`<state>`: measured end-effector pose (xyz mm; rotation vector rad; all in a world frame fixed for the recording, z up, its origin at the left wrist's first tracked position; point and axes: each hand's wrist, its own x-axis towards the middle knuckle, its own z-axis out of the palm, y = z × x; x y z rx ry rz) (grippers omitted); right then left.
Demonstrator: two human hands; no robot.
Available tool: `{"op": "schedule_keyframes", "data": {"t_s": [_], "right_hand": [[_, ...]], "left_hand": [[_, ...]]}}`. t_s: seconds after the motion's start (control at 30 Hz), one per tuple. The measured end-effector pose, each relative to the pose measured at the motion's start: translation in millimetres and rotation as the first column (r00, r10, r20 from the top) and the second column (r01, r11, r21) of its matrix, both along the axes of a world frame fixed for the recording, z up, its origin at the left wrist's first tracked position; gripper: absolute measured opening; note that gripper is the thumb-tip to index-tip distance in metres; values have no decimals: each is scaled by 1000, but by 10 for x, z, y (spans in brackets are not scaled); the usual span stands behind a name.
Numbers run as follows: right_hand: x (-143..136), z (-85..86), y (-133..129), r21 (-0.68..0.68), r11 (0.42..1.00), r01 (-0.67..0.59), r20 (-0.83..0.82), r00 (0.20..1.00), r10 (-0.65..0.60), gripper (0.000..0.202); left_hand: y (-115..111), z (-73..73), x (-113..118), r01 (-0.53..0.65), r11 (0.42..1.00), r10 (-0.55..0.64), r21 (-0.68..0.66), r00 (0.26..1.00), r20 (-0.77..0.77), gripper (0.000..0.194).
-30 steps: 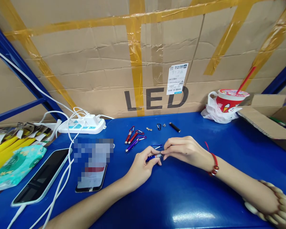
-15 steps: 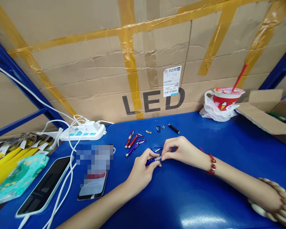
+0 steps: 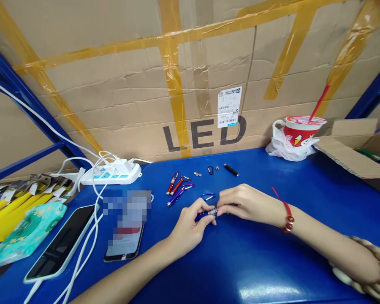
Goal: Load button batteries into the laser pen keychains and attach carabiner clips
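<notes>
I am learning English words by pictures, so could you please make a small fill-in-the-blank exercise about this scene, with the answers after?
1. The left hand holds a small tube whose colour is ____.
2. The red straw stands in a ____.
3. The big printed letters on the cardboard spell ____.
4. On the table, beyond the right hand, lies a slim tube coloured ____.

Missing words: blue; cup; LED; black.

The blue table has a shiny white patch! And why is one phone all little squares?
In the head view, light glares off the near part of the blue table; square blocks, probably added to hide something, cover part of that phone; small print on the white label is too soft to read.
</notes>
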<state>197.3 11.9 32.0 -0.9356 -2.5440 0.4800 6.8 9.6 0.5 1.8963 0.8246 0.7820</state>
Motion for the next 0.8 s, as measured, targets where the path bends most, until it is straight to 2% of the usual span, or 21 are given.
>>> {"op": "schedule_keyframes", "data": {"t_s": [0.1, 0.17, 0.23, 0.3, 0.33, 0.4, 0.5, 0.67, 0.73, 0.8], "right_hand": [[-62, -3, -46, -7, 1000, 15, -27, 1000, -15, 28], [-114, -22, -75, -136, 989, 65, -113, 990, -80, 32], [-163, -41, -94, -393, 913, 110, -193, 961, -199, 37], [-195, -54, -98, -615, 781, 107, -229, 924, -307, 41], [-203, -58, -93, -677, 731, 87, -242, 911, -333, 42], [-201, -63, -75, -725, 687, 43, -274, 897, -345, 42], [-178, -69, -44, -735, 678, 12, -300, 891, -341, 43], [-171, -80, -33, -714, 697, 64, -286, 882, -375, 43], [-176, -87, -36, -676, 729, 108, -281, 877, -390, 42], [-175, -92, -37, -575, 797, 186, -283, 869, -406, 40]], "left_hand": [[-27, -4, -13, -24, 999, 24, 28, 1000, -11, 10], [-42, -25, -27, -45, 995, 47, 85, 999, -14, 8], [-50, -58, -40, -76, 981, 79, 180, 997, -12, 8], [-49, -92, -46, -96, 960, 103, 262, 995, -11, 10], [-48, -105, -45, -103, 954, 110, 283, 994, -10, 10], [-46, -118, -37, -122, 951, 126, 284, 992, 3, 10], [-47, -100, -21, -139, 960, 135, 243, 990, 34, 10], [-33, -33, -2, -136, 967, 131, 214, 991, 38, 20], [-19, -17, 6, -147, 972, 143, 183, 989, 37, 19], [-6, -8, 12, -159, 977, 155, 141, 987, 37, 18]]}}
